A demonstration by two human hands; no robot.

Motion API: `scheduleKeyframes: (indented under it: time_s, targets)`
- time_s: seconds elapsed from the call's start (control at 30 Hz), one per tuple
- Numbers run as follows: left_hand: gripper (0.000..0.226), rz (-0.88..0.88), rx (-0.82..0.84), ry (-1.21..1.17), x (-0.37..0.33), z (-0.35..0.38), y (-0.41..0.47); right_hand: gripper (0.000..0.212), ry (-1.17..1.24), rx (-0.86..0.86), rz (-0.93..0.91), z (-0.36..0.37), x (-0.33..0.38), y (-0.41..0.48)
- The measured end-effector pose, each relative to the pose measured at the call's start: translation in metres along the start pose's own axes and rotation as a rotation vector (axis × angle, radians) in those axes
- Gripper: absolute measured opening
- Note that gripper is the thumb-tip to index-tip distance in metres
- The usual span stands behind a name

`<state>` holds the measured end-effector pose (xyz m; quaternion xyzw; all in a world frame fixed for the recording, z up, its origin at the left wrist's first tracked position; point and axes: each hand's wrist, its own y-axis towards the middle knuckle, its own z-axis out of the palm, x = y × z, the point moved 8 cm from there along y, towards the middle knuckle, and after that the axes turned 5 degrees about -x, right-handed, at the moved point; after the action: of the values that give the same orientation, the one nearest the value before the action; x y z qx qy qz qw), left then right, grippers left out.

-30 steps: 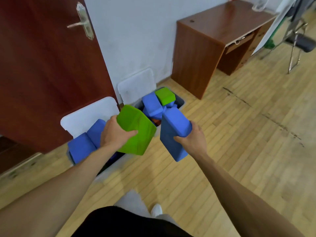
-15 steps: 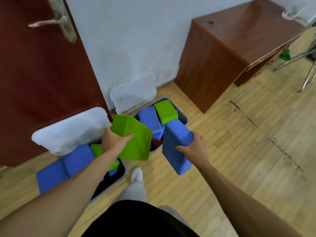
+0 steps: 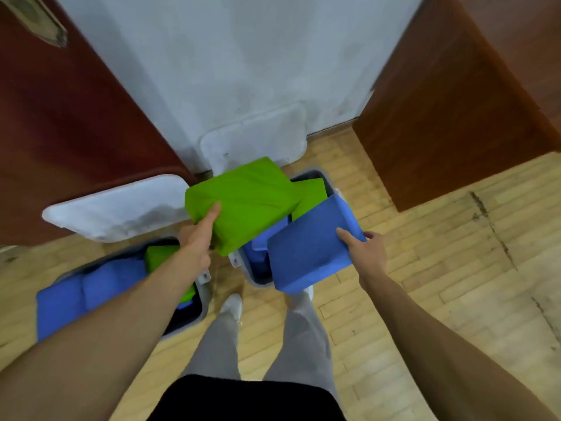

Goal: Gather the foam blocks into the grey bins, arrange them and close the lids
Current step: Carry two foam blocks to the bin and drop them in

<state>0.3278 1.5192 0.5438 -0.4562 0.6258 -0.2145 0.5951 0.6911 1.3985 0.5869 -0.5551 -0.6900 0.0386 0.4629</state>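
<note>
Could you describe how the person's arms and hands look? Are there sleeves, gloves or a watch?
Both arms are bare as far as the picture shows: no sleeve on the left forearm or the right forearm. The left hand and the right hand wear no gloves, and no watch, ring or bracelet is visible. Blur could hide small marks.

Right bin (image 3: 252, 276) mostly hidden behind held green block (image 3: 249, 202) and blue block (image 3: 306, 256). Left bin (image 3: 204, 302) partly covered by left forearm (image 3: 145, 302). Door handle (image 3: 42, 28) blurred, cut by top edge.
</note>
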Motion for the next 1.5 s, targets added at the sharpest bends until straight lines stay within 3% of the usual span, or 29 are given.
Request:
scheduleKeyframes:
  time_s: [0.2, 0.33, 0.5, 0.57, 0.63, 0.7, 0.8, 0.87, 0.97, 1.1, 1.2, 1.3, 1.43, 1.5]
  targets:
    - [0.082, -0.068, -0.136, -0.08, 0.036, 0.067, 0.076, 0.047, -0.004, 0.205, 0.001, 0.055, -0.018, 0.12]
    - [0.043, -0.106, -0.106, -0.151, 0.068, 0.111, 0.144, 0.014, 0.046, 0.245, 0.051, 0.094, -0.044, 0.182]
    - [0.051, -0.221, -0.081, -0.105, 0.131, 0.134, 0.215, 0.022, 0.044, 0.236, 0.039, 0.137, -0.082, 0.243]
    - [0.057, -0.278, -0.112, -0.091, 0.16, 0.134, 0.232, 0.007, 0.018, 0.202, -0.009, 0.148, -0.088, 0.255]
    - [0.057, -0.3, -0.163, -0.019, 0.176, 0.13, 0.237, 0.006, -0.001, 0.171, -0.062, 0.155, -0.089, 0.262]
    - [0.055, -0.195, -0.282, 0.205, 0.172, 0.116, 0.238, 0.019, -0.016, 0.17, -0.083, 0.161, -0.085, 0.264]
    - [0.048, 0.201, -0.388, 0.68, 0.122, 0.111, 0.225, 0.05, -0.011, 0.122, -0.13, 0.168, -0.072, 0.266]
    - [0.046, 0.453, -0.181, 0.742, 0.099, 0.139, 0.22, 0.058, -0.025, 0.078, -0.169, 0.176, -0.055, 0.269]
    - [0.053, 0.613, 0.011, 0.819, 0.094, 0.177, 0.211, 0.069, -0.12, 0.026, -0.111, 0.198, -0.042, 0.28]
    - [0.056, 0.697, -0.004, 0.924, 0.09, 0.189, 0.199, 0.073, -0.299, -0.017, 0.046, 0.205, -0.05, 0.277]
    - [0.05, 0.782, 0.007, 0.93, 0.089, 0.192, 0.184, 0.081, -0.278, 0.007, -0.046, 0.195, -0.059, 0.258]
    - [0.043, 0.776, 0.032, 0.928, 0.093, 0.196, 0.18, 0.073, -0.224, 0.005, -0.18, 0.186, -0.069, 0.244]
    - [0.049, 0.873, -0.033, 1.061, 0.086, 0.204, 0.175, 0.073, -0.191, 0.032, -0.239, 0.187, -0.06, 0.244]
    - [0.049, 0.824, -0.039, 1.072, 0.084, 0.207, 0.173, 0.073, -0.229, 0.076, -0.227, 0.189, -0.056, 0.245]
